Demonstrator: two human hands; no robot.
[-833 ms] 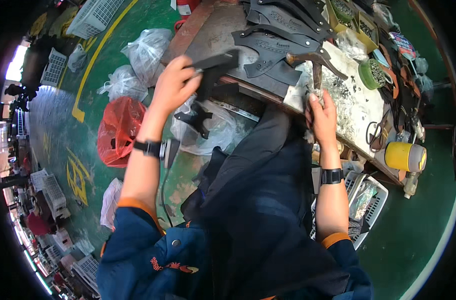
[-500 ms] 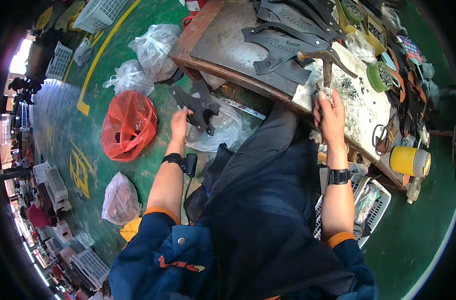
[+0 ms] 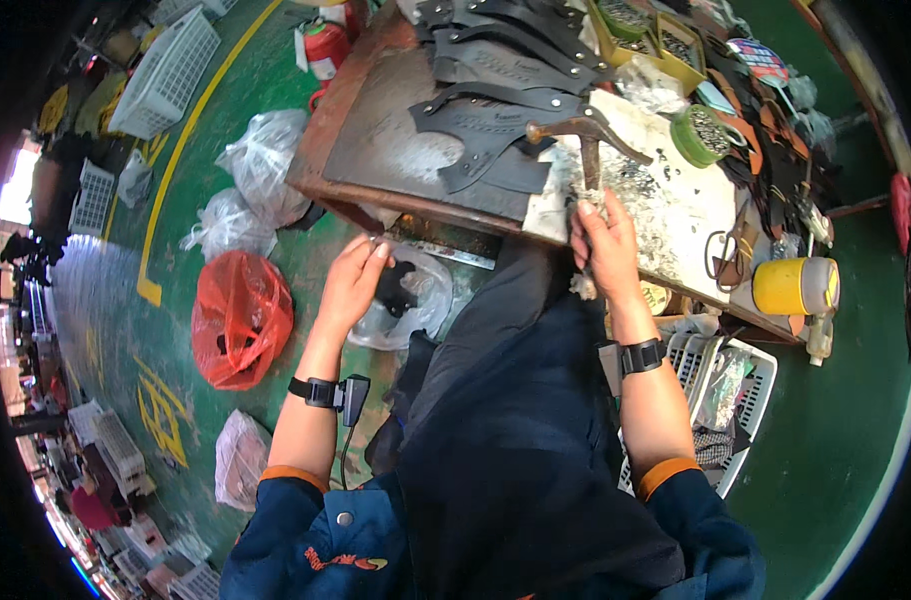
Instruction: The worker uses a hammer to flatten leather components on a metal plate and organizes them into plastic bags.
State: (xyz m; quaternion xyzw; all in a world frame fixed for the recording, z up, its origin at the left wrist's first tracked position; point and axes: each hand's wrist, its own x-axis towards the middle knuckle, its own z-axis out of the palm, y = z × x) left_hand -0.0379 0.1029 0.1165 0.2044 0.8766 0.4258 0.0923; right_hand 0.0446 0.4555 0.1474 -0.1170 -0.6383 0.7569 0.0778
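My right hand (image 3: pixel 607 245) grips a claw hammer (image 3: pixel 590 160) by its handle, over the near edge of the workbench (image 3: pixel 365 140). The hammer's rusty head lies over the end of a black strap piece (image 3: pixel 495 125) with metal rivets. Several similar black pieces (image 3: pixel 515 65) are stacked behind it. My left hand (image 3: pixel 355 280) is off the bench's left side, thumb and fingertips pinched together; anything between them is too small to make out. Just right of it and lower, a black piece (image 3: pixel 397 288) shows in a clear plastic bag (image 3: pixel 430 310).
A red plastic bag (image 3: pixel 240 320) and tied clear bags (image 3: pixel 265 165) lie on the green floor. Right on the bench are a green cup of rivets (image 3: pixel 700 137), scissors (image 3: pixel 723 258) and a yellow jug (image 3: pixel 787 287). A white basket (image 3: pixel 755 400) stands below.
The black piece has left my left hand and now shows in the clear bag. My left hand has risen towards the bench. The view has shifted, the hammer staying in my right hand.
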